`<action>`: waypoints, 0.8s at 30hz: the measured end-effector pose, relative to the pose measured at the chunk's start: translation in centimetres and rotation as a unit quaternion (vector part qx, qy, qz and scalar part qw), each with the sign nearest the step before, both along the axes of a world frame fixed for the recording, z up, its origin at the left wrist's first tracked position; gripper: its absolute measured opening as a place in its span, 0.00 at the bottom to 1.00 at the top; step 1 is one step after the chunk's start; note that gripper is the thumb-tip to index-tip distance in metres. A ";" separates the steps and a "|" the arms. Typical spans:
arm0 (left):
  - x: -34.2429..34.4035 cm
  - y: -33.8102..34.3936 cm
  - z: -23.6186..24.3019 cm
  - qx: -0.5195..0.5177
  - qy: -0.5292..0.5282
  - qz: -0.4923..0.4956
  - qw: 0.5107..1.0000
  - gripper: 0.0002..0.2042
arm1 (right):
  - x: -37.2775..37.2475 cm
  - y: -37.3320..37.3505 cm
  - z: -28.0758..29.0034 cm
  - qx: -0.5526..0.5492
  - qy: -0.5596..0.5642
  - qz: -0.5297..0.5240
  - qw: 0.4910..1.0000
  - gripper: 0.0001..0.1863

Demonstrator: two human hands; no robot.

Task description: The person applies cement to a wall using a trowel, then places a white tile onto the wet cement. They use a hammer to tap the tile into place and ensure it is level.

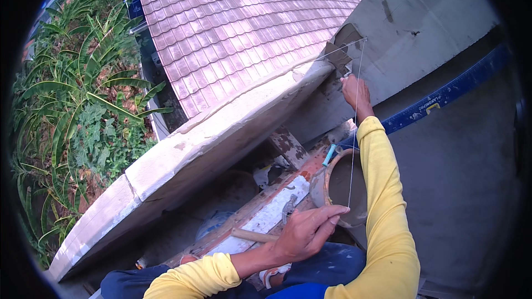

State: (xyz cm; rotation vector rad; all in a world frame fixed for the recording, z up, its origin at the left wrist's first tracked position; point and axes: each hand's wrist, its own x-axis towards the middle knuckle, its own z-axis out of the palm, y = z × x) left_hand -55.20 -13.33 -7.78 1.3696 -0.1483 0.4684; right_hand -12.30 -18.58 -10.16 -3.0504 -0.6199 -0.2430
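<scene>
My left hand point(307, 232) is closed, with thumb and forefinger pinching a thin white string point(356, 127). The string runs taut past my right forearm to the grey wall, then bends left toward the ledge's end. A wooden handle point(252, 235) passes behind my left hand; I cannot tell whether the hand touches it. My right hand point(357, 95) reaches up to the corner where ledge and wall meet. Its fingers are closed around what looks like a small trowel point(348, 68), mostly hidden. Brownish mortar patches point(344, 39) mark the wall there.
A bucket of grey mortar point(341, 185) stands by my right forearm, a turquoise-handled tool point(330, 155) at its rim. A long blue straightedge point(443, 97) lies along the wall point(438, 16). The pale concrete ledge point(183, 158) curves across, with roof tiles point(233, 22) and plants point(83, 111) beyond.
</scene>
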 end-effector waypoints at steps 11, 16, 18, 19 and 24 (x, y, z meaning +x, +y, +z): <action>-0.7 0.4 0.1 -0.014 0.030 -0.008 0.999 0.14 | -4.1 -2.1 0.4 0.016 -0.024 -0.003 1.000 0.22; 0.0 -0.3 0.0 -0.010 -0.025 0.018 0.999 0.14 | -0.8 0.0 -0.1 0.028 -0.030 -0.002 0.999 0.23; -0.2 0.0 -0.3 0.005 -0.023 0.023 0.999 0.14 | -1.1 1.1 0.1 0.078 -0.056 -0.021 0.995 0.23; -0.3 0.2 -0.3 0.002 -0.010 0.020 1.000 0.14 | -1.2 1.1 0.0 0.094 -0.068 -0.004 0.993 0.23; -0.8 0.8 0.2 -0.023 0.044 -0.019 0.999 0.13 | 0.0 -1.8 0.2 0.092 -0.008 0.032 0.995 0.23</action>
